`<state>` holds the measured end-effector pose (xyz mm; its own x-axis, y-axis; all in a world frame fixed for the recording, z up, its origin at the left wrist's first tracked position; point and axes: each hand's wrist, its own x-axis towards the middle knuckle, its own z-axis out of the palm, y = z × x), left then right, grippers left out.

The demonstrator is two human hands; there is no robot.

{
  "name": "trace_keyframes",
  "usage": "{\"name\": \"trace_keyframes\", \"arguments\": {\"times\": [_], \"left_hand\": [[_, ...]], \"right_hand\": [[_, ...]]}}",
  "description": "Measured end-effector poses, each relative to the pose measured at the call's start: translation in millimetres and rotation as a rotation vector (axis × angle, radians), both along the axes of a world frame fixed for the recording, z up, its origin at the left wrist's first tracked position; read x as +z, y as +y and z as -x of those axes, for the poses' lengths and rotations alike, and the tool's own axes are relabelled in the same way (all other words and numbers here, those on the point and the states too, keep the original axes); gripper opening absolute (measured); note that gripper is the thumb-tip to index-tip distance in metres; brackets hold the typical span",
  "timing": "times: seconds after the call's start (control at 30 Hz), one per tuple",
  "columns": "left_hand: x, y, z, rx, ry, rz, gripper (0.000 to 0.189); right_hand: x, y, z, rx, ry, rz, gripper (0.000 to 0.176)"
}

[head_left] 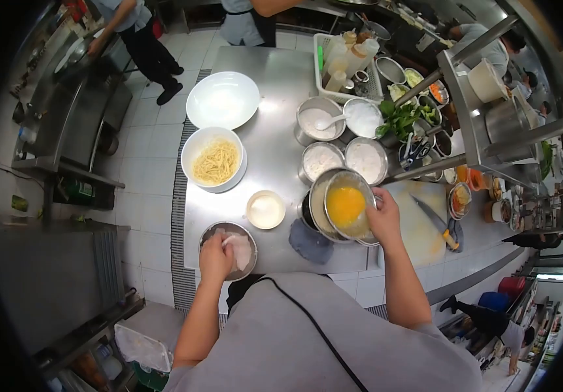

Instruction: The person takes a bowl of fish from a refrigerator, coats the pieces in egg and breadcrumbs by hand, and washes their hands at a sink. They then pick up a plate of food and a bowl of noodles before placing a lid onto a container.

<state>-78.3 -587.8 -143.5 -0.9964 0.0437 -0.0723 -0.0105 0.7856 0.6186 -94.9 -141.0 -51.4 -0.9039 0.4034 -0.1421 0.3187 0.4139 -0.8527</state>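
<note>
My left hand (216,258) reaches into a steel bowl (253,261) near the table's front edge, its fingers closed at a slice of pale raw meat (241,248). The fingertips are partly hidden. My right hand (384,215) grips the rim of a steel bowl of beaten egg (345,206), tilted above other stacked bowls. Between the hands stands a small bowl of creamy white stuff (266,210). A dark grey cloth (311,242) lies beside the stacked bowls. Farther back are a white bowl of noodles (215,161) and a white plate (222,100).
Several steel pots of white powder (321,161) stand behind the egg, one with a white spoon (329,121). A knife (435,219) lies on a cutting board (412,228) at right. A bottle basket (321,68) and a steel shelf (464,117) stand beyond. Other people work nearby.
</note>
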Motion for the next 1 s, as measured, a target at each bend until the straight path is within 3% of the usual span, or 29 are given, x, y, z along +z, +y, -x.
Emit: {"name": "trace_keyframes", "arguments": {"times": [0.13, 0.23, 0.37, 0.7, 0.77, 1.0], "left_hand": [[-10.8, -27.3, 10.0, 0.011, 0.015, 0.053, 0.022], [-13.4, -41.5, 22.6, -0.02, 0.048, 0.067, 0.024], [-8.8, -38.8, 37.1, -0.018, -0.016, 0.003, 0.025], [-2.3, -29.5, 50.9, 0.046, -0.175, -0.102, 0.026], [-6.6, -35.1, 49.9, 0.051, -0.189, -0.133, 0.027], [-7.1, -42.7, 40.3, 0.077, -0.095, -0.357, 0.016]], "right_hand": [[14.0, -41.5, -49.2, -0.001, -0.143, 0.149, 0.045], [-3.9, -75.8, -77.3, -0.015, -0.151, 0.29, 0.04], [-34.3, -110.7, -103.4, 0.049, -0.261, 0.149, 0.038], [-89.4, -164.2, -105.6, -0.036, -0.217, -0.047, 0.022], [-84.9, -164.1, -106.9, 0.039, -0.107, -0.352, 0.015], [-44.7, -160.5, -93.1, -0.021, -0.212, -0.2, 0.015]]}}
